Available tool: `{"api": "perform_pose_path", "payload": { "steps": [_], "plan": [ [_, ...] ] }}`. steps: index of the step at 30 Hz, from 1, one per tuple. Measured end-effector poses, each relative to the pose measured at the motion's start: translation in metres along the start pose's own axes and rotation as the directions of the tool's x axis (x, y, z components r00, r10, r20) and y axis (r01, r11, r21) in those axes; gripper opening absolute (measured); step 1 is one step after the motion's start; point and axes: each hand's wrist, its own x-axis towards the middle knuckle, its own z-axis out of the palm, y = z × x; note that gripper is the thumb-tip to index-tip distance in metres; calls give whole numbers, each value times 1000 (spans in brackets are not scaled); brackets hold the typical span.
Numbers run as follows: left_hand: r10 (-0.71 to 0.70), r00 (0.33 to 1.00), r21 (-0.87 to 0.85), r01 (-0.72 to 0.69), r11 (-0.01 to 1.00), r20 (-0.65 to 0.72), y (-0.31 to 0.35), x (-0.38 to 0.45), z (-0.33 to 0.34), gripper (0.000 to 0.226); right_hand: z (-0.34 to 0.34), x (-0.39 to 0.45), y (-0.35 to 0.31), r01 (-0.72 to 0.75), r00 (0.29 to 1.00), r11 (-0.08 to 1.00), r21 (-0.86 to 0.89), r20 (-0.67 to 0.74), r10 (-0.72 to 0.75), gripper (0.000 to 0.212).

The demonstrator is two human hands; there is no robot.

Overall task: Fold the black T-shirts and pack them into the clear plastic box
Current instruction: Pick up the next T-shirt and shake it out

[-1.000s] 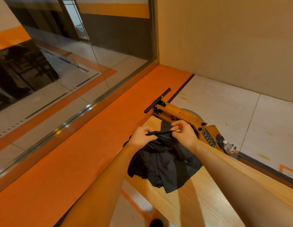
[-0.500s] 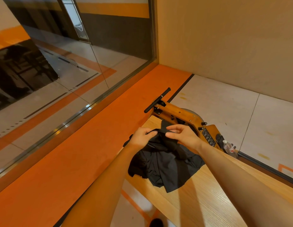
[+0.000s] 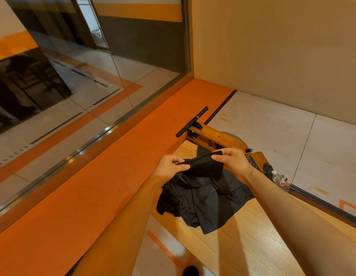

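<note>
Above the table, both hands pinch T-shirt.

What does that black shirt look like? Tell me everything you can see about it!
The black shirt is soft, thin-looking cloth, crumpled in a loose heap, not folded. It lies on the wooden table, with one corner hanging over the table's left edge. The left hand and right hand each pinch part of its top edge with the fingers, lifting a stretched band of cloth above the pile.
</note>
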Motion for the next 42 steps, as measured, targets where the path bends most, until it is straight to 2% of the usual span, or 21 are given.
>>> {"api": "perform_pose_path", "payload": {
  "steps": [4,8,16,19,24,28,30,33,35,38,42],
  "plan": [
    [16,1000,14,-16,1000,-2,1,-1,-1,10,0,3,-3,19,999,1000,-25,-48,-20,15],
    [31,999,20,-32,999,10,2,-3,-3,27,0,3,-8,27,999,1000,-14,-39,-28,11],
    [56,998,-53,-55,997,15,17,-6,-15,10,0,0,-35,66,995,994,-88,-66,-72,9],
    [58,998,-57,-57,997,3,36,-6,-22,11,3,0,-56,76,993,991,-107,-78,-84,8],
    [115,993,-93,-116,989,-17,83,-12,-44,21,7,-8,-112,140,990,988,-65,12,-139,13],
    [199,980,-144,-198,970,-1,119,-19,-66,28,1,-21,-161,183,965,983,-20,196,-176,5],
    [230,973,-110,-227,968,16,128,-20,-70,24,-1,-23,-172,184,957,983,-10,229,-177,9],
    [227,973,-18,-227,974,43,124,-17,-70,12,-5,-17,-161,158,977,985,-72,153,-146,3],
    [196,979,69,-200,977,57,112,-15,-65,8,-8,-12,-144,110,992,987,-115,67,-102,9],
    [140,987,149,-151,977,81,92,-13,-50,9,-9,-11,-113,20,1000,996,-84,-9,-21,10],
    [4,984,241,-48,969,178,57,-11,-35,23,-20,-9,-82,-61,989,998,-15,-133,59,35]
  ]
}}
